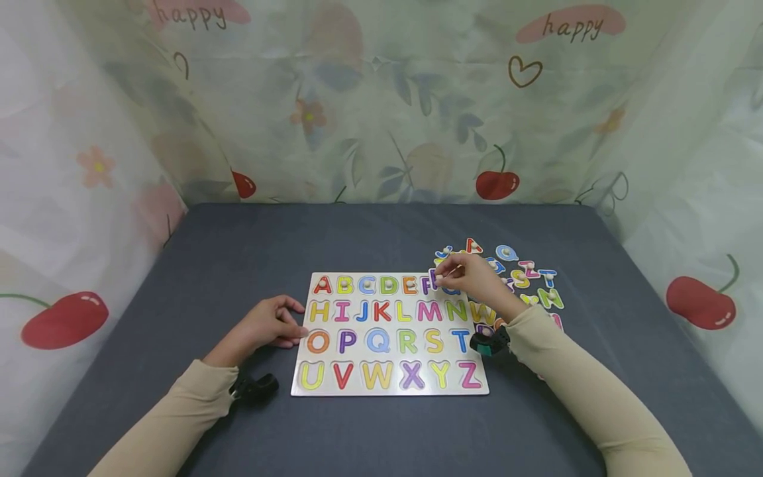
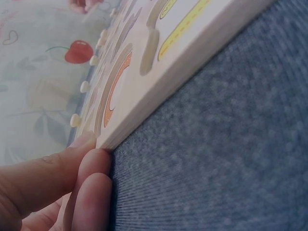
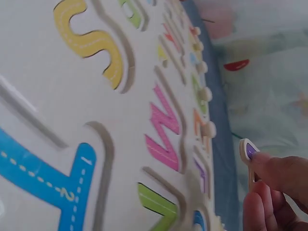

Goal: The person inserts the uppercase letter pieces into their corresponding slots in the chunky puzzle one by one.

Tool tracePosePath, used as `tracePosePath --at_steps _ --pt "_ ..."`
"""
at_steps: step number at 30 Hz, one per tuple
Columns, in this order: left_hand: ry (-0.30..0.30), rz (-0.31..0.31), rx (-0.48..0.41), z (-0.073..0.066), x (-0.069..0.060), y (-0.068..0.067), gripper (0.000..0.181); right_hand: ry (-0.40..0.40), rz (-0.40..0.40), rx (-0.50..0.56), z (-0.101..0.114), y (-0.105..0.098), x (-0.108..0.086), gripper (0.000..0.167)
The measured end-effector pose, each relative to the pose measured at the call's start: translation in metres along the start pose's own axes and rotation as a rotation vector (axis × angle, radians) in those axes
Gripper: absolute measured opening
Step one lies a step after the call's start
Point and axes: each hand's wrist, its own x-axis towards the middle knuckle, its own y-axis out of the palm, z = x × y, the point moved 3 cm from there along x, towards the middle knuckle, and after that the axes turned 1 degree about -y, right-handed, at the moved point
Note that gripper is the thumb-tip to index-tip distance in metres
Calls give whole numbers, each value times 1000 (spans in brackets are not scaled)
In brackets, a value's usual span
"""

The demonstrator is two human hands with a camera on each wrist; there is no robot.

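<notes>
A wooden alphabet puzzle board [image 1: 357,391] lies flat on the table with printed letter recesses. Knobbed letters A to E sit in its top row. My left hand [image 1: 271,322] grips the board's left edge; in the left wrist view its thumb [image 2: 57,166] lies along the top and fingers curl at the side. Over the top row's right end, my right hand [image 1: 471,275] pinches a purple letter piece [image 1: 433,275], partly covered by the fingers. The right wrist view shows this purple piece [image 3: 249,150] held above the board, near the purple F recess [image 3: 201,178].
Loose letter pieces lie scattered right of and behind the board, among them a red A [image 1: 473,246], a blue Q [image 1: 507,252], a blue T [image 1: 547,277] and a green N [image 1: 550,298]. A grey cloth [image 1: 381,437] covers the table. Printed curtains [image 1: 369,132] hang around it.
</notes>
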Motion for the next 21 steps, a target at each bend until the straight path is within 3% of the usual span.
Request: tracePosePath --at_steps 21 --pt "0 7 -5 -1 -1 0 53 87 56 -14 -8 24 21 17"
